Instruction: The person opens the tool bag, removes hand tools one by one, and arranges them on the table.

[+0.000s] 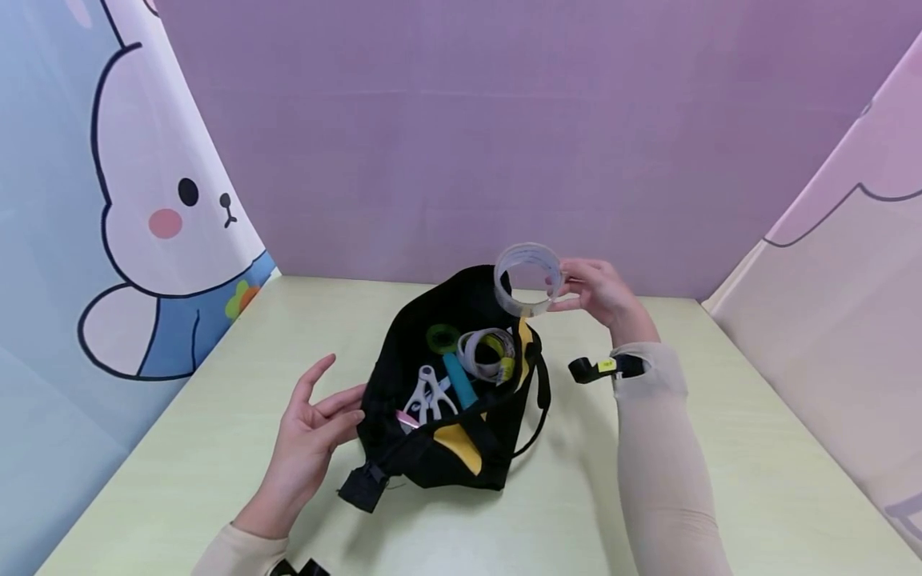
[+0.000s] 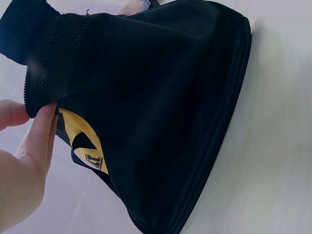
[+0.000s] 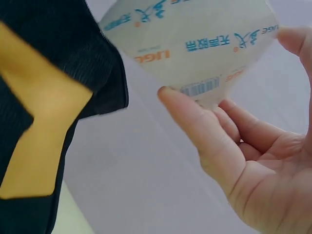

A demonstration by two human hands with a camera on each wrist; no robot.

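A black tool bag (image 1: 432,468) with yellow patches stands on the table with its top open. My left hand (image 1: 310,436) pinches the rim at its left end; in the left wrist view, fingertips (image 2: 46,114) meet the zipped edge. Over the bag's far right corner, my right hand (image 1: 601,296) holds a roll of clear tape (image 1: 507,302) by its right side. Printed labels show through that tape in the right wrist view. Inside the bag lie a white spring clamp (image 1: 428,382), a turquoise object (image 1: 458,379), a coiled white strap-like item (image 1: 468,352) and a green ring (image 1: 441,339).
A pale table (image 1: 576,496) carries the bag, with a purple backdrop (image 1: 504,144) behind it. Cartoon-printed cloths (image 1: 216,336) hang at both sides. A black handle loop (image 1: 543,400) sticks out from the bag's right side.
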